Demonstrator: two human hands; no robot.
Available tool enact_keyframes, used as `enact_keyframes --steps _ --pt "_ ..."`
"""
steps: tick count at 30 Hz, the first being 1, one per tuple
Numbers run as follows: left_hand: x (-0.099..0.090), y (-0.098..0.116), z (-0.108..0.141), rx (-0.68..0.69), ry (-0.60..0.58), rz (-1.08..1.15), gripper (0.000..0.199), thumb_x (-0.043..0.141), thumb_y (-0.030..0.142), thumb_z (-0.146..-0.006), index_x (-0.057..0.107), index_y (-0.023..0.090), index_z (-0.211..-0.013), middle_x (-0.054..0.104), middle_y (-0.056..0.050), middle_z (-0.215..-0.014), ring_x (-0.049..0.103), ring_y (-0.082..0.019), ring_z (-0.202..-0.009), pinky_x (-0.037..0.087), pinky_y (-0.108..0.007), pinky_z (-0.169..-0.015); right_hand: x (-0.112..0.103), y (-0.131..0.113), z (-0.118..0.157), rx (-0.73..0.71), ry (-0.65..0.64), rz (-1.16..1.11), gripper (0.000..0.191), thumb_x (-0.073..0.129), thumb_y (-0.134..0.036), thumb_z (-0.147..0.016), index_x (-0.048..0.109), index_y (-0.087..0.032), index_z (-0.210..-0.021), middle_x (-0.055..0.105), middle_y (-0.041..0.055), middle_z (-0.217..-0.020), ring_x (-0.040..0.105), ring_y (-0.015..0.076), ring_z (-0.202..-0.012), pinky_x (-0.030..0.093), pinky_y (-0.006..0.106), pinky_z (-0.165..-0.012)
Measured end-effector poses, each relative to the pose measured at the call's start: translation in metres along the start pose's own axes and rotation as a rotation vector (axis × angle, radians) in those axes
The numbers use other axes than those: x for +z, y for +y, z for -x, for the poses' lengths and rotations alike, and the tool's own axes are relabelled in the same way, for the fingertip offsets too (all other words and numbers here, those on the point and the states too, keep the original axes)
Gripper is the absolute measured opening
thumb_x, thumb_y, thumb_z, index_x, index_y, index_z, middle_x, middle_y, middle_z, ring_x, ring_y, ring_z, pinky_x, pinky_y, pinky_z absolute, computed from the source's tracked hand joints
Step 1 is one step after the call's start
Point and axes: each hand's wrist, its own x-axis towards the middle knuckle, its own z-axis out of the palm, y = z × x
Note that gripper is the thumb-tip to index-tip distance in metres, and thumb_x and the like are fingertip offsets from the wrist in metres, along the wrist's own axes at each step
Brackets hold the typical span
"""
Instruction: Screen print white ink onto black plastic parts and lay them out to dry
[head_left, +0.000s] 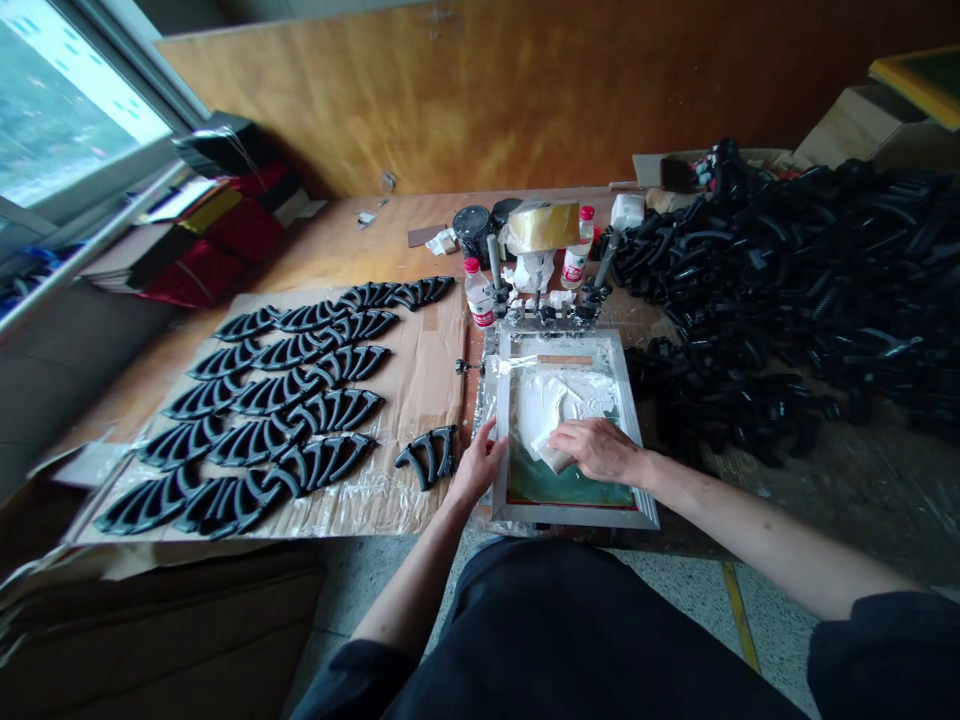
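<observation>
A metal-framed screen (637, 440) with a green mesh lies in front of me, white paste (546, 400) spread over its middle. My right hand (596, 448) is closed on a pale scraper (553, 458), whose edge rests in the paste. At the frame's left side is my left hand (481, 462), thumb up and fingers partly hidden, beside the frame's edge; whether it grips anything I cannot tell. A wooden strip (564, 360) lies across the top of the mesh. Behind the frame stands a metal clamp fixture (551, 315).
Rows of black curved parts (270, 400) lie on cardboard (420, 375) at left, one part (427, 458) apart near my left hand. A large heap of black parts (787, 270) fills the right. Bottles (478, 295) and dark jars (472, 232) stand behind the frame.
</observation>
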Motion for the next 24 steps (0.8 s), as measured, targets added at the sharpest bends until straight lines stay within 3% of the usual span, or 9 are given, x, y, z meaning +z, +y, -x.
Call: enact_keyframes --steps 2,4,7,12,14,16,19,22,24 --pt "0.0 0.0 0.0 0.002 0.0 0.004 0.059 0.048 0.051 -0.088 0.045 0.025 -0.141 0.059 0.001 -0.074 0.054 -0.014 -0.067 0.039 -0.023 -0.061 -0.007 0.002 -0.002 0.045 -0.026 -0.036 0.021 0.057 -0.007 -0.075 0.068 -0.023 -0.084 0.069 -0.0017 -0.084 0.062 0.0153 -0.076 0.04 0.024 -0.061" --pt "-0.001 0.001 0.001 0.009 0.004 0.016 0.061 0.049 0.052 -0.087 0.045 0.023 -0.141 0.058 0.001 -0.073 0.054 -0.014 -0.066 0.039 -0.023 -0.06 -0.008 0.004 -0.008 0.137 0.051 -0.037 0.015 0.06 -0.012 -0.078 0.068 -0.024 -0.082 0.068 -0.0021 -0.081 0.062 0.0156 -0.075 0.04 0.024 -0.061" --pt "0.0 0.002 0.002 0.015 0.013 0.046 0.062 0.05 0.052 -0.086 0.046 0.022 -0.14 0.056 0.002 -0.071 0.052 -0.013 -0.064 0.039 -0.023 -0.058 0.006 0.002 -0.007 0.143 0.192 -0.004 0.025 0.056 -0.007 -0.079 0.069 -0.021 -0.094 0.07 0.0026 -0.094 0.063 0.0172 -0.087 0.044 0.025 -0.07" --pt "-0.001 0.004 0.003 0.007 0.006 0.113 0.062 0.052 0.052 -0.086 0.046 0.022 -0.14 0.055 0.002 -0.07 0.048 -0.011 -0.06 0.037 -0.022 -0.054 0.015 -0.003 0.003 0.096 0.135 -0.073 0.023 0.061 -0.013 -0.081 0.069 -0.024 -0.1 0.071 0.0009 -0.094 0.065 0.0161 -0.083 0.048 0.025 -0.071" --pt "-0.005 0.009 0.005 0.002 -0.02 0.144 0.065 0.054 0.052 -0.085 0.044 0.023 -0.142 0.052 0.003 -0.068 0.045 -0.01 -0.057 0.034 -0.021 -0.052 0.001 0.001 -0.012 0.194 0.181 -0.089 0.026 0.066 -0.022 -0.083 0.068 -0.027 -0.108 0.071 -0.001 -0.096 0.066 0.0165 -0.082 0.049 0.027 -0.072" --pt "-0.013 0.021 0.01 -0.006 -0.057 0.197 0.069 0.056 0.052 -0.084 0.04 0.024 -0.144 0.051 0.005 -0.065 0.042 -0.009 -0.053 0.032 -0.02 -0.049 -0.021 0.013 -0.033 0.316 0.262 -0.082 0.043 0.07 -0.029 -0.081 0.061 -0.031 -0.123 0.071 -0.0012 -0.106 0.066 0.0178 -0.085 0.051 0.029 -0.074" --pt "-0.029 0.049 0.022 0.005 -0.072 0.321 0.068 0.054 0.057 -0.084 0.04 0.026 -0.144 0.055 0.003 -0.065 0.043 -0.009 -0.05 0.032 -0.02 -0.047 -0.059 0.044 -0.048 0.469 0.368 -0.073 0.06 0.07 -0.037 -0.081 0.05 -0.032 -0.137 0.07 0.0012 -0.109 0.065 0.0188 -0.082 0.051 0.032 -0.073" --pt "-0.044 0.086 0.03 0.027 -0.027 0.462 0.059 0.04 0.065 -0.088 0.058 0.023 -0.125 0.06 -0.001 -0.07 0.048 -0.011 -0.05 0.036 -0.022 -0.046 -0.085 0.087 -0.023 0.633 0.557 -0.114 0.044 0.056 -0.04 -0.091 0.056 -0.022 -0.131 0.07 0.0042 -0.094 0.064 0.0172 -0.076 0.049 0.032 -0.073" --pt "-0.052 0.111 0.026 0.093 0.011 0.563 0.06 0.033 0.067 -0.089 0.062 0.021 -0.113 0.064 -0.003 -0.078 0.054 -0.012 -0.056 0.043 -0.023 -0.049 -0.086 0.111 0.006 0.79 0.661 -0.138 0.038 0.044 -0.038 -0.095 0.061 -0.013 -0.119 0.069 0.0082 -0.089 0.063 0.0173 -0.077 0.047 0.032 -0.075"
